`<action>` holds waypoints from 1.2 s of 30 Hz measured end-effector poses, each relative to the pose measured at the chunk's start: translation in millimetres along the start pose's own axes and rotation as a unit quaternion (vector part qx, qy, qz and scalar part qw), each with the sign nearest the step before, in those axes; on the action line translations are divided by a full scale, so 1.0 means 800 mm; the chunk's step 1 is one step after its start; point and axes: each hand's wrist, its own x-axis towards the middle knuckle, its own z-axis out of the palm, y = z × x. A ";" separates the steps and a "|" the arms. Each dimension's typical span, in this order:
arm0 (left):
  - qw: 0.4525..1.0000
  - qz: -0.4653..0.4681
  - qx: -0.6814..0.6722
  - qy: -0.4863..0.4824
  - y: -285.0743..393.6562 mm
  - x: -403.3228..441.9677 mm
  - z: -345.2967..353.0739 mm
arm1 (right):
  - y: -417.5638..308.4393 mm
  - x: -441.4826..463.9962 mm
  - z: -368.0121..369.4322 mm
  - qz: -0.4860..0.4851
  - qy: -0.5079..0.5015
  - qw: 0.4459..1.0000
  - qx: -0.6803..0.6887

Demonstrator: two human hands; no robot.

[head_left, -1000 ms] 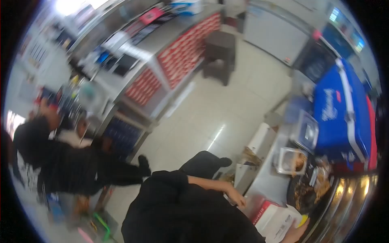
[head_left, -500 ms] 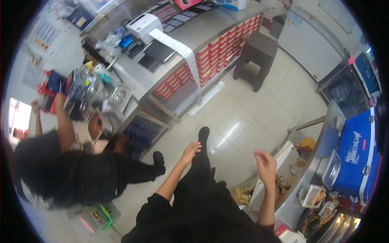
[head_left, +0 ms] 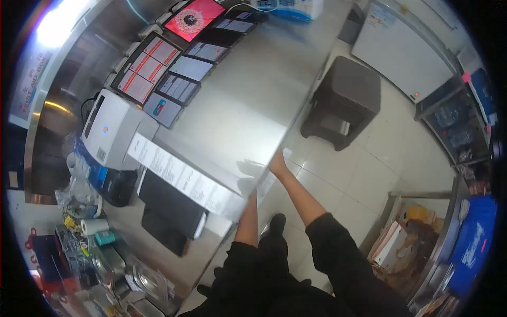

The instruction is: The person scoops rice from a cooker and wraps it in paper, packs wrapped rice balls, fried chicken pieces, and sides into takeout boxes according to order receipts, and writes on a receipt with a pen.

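A long printed receipt strip [head_left: 182,177] runs from the white label printer [head_left: 113,129] across a black tablet-like device [head_left: 171,203] to the edge of the steel counter [head_left: 243,100]. My left hand [head_left: 253,201] reaches down beside the strip's far end; its fingers are hidden behind the counter edge. Farther along that edge is my right hand [head_left: 277,162], with its fingers also mostly out of sight below the counter. Whether either hand holds anything cannot be seen.
Several phones and tablets [head_left: 177,87] line the counter's back. A dark plastic stool [head_left: 351,95] stands on the tiled floor, with a white chest freezer [head_left: 404,50] beyond. Steel pans [head_left: 153,280] crowd the lower left; a blue cooler box [head_left: 475,245] is at right.
I have moved up to the counter, and the view has turned toward it. Both hands went from mid-air above the floor to the counter's edge. The co-worker has left the view.
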 end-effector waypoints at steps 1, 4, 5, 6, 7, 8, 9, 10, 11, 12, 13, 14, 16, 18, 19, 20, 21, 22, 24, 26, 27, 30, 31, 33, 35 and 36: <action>1.000 -0.011 -0.007 0.020 0.003 0.007 0.002 | -0.022 -0.003 0.004 0.050 -0.007 0.996 0.071; 0.996 -0.043 -0.018 0.070 0.000 0.013 0.009 | 0.014 -0.018 0.035 0.203 -0.041 0.951 0.229; 0.995 -0.053 -0.023 0.085 0.001 0.013 0.012 | 0.009 -0.020 0.035 0.213 -0.054 0.954 0.203; 0.993 -0.064 -0.030 0.098 0.005 0.009 0.015 | 0.006 -0.021 0.032 0.226 -0.064 0.954 0.187; 0.990 -0.073 -0.036 0.113 0.014 0.005 0.020 | 0.001 -0.022 0.028 0.239 -0.073 0.953 0.172; 0.988 -0.078 -0.047 0.128 0.025 -0.001 0.025 | -0.004 -0.022 0.022 0.253 -0.077 0.952 0.154; 0.985 -0.087 -0.054 0.142 0.027 -0.011 0.030 | -0.015 -0.021 0.016 0.266 -0.076 0.951 0.137; 0.981 -0.095 -0.063 0.156 0.030 -0.024 0.034 | -0.026 -0.024 0.011 0.275 -0.061 0.950 0.136; 0.977 -0.103 -0.072 0.173 0.041 -0.041 0.040 | -0.041 -0.031 0.004 0.267 -0.018 0.949 0.166; 0.972 -0.112 -0.081 0.192 0.055 -0.062 0.044 | -0.056 -0.038 -0.004 0.238 0.056 0.939 0.242; 0.967 -0.123 -0.086 0.208 0.072 -0.089 0.048 | -0.071 -0.045 -0.012 0.198 0.122 0.921 0.313; 0.963 -0.136 -0.088 0.216 0.089 -0.116 0.049 | -0.082 -0.063 -0.039 0.239 0.129 0.896 0.352; 0.965 -0.197 -0.086 0.153 0.115 -0.171 0.044 | -0.085 -0.123 -0.101 0.256 0.197 0.878 0.354; 0.908 -0.366 0.027 -0.200 0.112 -0.210 -0.009 | -0.096 -0.196 -0.190 0.260 0.240 0.889 0.291; 0.839 -0.370 0.090 -0.389 0.110 -0.230 -0.035 | -0.110 -0.234 -0.241 0.252 0.244 0.913 0.209; 0.796 -0.272 0.157 -0.518 0.195 -0.229 -0.028 | -0.137 -0.258 -0.286 0.239 0.287 0.908 0.189; 0.823 -0.157 0.189 -0.513 0.229 -0.229 -0.017 | -0.185 -0.283 -0.336 0.245 0.141 0.959 -0.003; 0.838 -0.039 0.205 -0.505 0.254 -0.232 0.002 | -0.237 -0.318 -0.380 0.267 -0.009 0.944 -0.194; 0.730 0.008 0.166 -0.663 0.304 -0.251 0.061 | -0.319 -0.368 -0.417 0.177 -0.135 0.954 -0.203; 0.481 -0.064 0.117 -0.867 0.312 -0.314 0.113 | -0.411 -0.402 -0.425 0.122 -0.200 0.969 -0.076; 0.297 -0.168 0.099 -0.935 0.297 -0.348 0.128 | -0.451 -0.419 -0.432 0.119 -0.202 0.970 -0.059; 0.147 -0.181 0.065 -0.970 0.261 -0.453 0.146 | -0.519 -0.535 -0.460 0.156 -0.065 0.979 -0.116; 0.222 -0.224 0.054 -0.947 0.269 -0.501 0.153 | -0.537 -0.574 -0.462 0.183 0.028 0.968 -0.169; 0.383 -0.304 0.037 -0.872 0.269 -0.591 0.164 | -0.516 -0.665 -0.449 0.155 0.235 0.920 -0.273; 0.380 -0.198 -0.049 -0.902 0.242 -0.657 0.183 | -0.521 -0.717 -0.438 0.275 0.441 0.851 -0.076; 0.360 -0.214 -0.058 -0.906 0.238 -0.696 0.196 | -0.515 -0.736 -0.434 0.245 0.508 0.822 -0.085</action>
